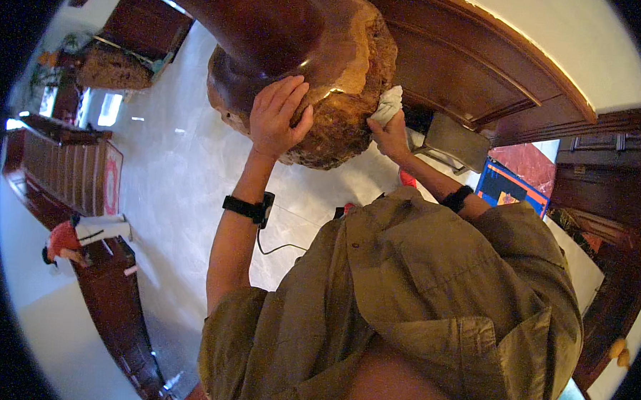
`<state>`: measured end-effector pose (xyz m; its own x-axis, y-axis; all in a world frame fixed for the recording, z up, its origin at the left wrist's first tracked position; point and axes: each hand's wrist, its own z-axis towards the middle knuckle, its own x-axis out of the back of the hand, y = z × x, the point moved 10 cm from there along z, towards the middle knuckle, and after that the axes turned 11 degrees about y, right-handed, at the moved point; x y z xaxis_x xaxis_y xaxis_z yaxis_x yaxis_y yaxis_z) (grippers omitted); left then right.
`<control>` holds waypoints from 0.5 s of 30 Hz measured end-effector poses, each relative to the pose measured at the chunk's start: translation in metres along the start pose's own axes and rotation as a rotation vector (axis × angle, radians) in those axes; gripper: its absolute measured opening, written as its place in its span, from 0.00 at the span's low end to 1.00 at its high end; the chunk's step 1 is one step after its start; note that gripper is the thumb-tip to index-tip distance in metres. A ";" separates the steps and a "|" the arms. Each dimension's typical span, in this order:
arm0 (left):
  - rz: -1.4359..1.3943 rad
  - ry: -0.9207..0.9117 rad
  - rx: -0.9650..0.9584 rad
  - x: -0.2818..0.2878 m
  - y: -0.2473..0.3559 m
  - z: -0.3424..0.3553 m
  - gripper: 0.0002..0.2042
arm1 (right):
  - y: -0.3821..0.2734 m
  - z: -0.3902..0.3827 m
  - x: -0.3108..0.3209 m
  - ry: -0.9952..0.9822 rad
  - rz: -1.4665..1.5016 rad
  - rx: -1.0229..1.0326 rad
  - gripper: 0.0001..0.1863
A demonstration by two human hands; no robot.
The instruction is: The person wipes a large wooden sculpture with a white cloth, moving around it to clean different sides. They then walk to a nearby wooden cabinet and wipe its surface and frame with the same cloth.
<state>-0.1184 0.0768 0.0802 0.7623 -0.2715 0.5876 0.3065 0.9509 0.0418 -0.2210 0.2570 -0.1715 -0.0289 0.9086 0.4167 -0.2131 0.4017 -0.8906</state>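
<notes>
Two hands at a polished wooden base, the right with a white cloth

At the far left, a slatted wooden piece (pixel 64 171) of furniture stands on the pale floor (pixel 160 179); below it in the view, another person in a red top (pixel 63 237) is beside a long, dark wooden piece (pixel 112 298). Near the upper left, a rough-sided brown block (pixel 115 67) rests by some greenery. Next comes the wearer's left forearm with a black wristband (pixel 245 209), a thin dark cable (pixel 279 250) trailing near it. The left hand (pixel 277 119) lies on the wooden base, its grip wide, with thumb apart from fingers. The wooden base (pixel 334 125) sits at the upper centre between the hands, glossy dark brown above, with a lighter, craggy edge. At its right side, the right hand (pixel 391 139) has its grip closed around a crumpled white cloth (pixel 390 105), just beside the craggy edge; whether the cloth touches the wood, I cannot tell. Farther right are a greyish-brown stool (pixel 457 143), a blue-and-orange panel (pixel 511 185) and dark wooden cabinetry (pixel 604 169).
</notes>
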 end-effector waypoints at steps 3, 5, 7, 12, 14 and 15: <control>-0.008 0.003 0.003 0.002 0.001 -0.003 0.19 | 0.035 0.003 0.008 -0.263 0.082 -0.183 0.27; -0.018 0.011 0.002 0.003 0.001 0.001 0.19 | 0.086 0.008 0.028 -0.398 -0.023 -0.302 0.28; -0.012 0.004 0.015 0.003 0.001 0.002 0.19 | 0.092 0.007 0.040 -0.515 -0.248 -0.302 0.29; -0.012 0.031 0.016 0.006 -0.001 -0.002 0.18 | 0.001 0.017 0.076 -0.343 -0.765 0.317 0.29; -0.019 0.010 0.031 0.005 -0.004 -0.004 0.18 | -0.038 0.015 0.080 -0.180 -0.689 0.554 0.25; -0.025 0.027 0.027 0.007 -0.004 -0.004 0.17 | -0.057 0.012 0.082 -0.091 -0.628 0.668 0.23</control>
<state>-0.1124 0.0703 0.0807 0.7695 -0.2988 0.5644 0.3104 0.9474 0.0783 -0.2234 0.3075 -0.0845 0.2126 0.5221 0.8259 -0.7343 0.6431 -0.2175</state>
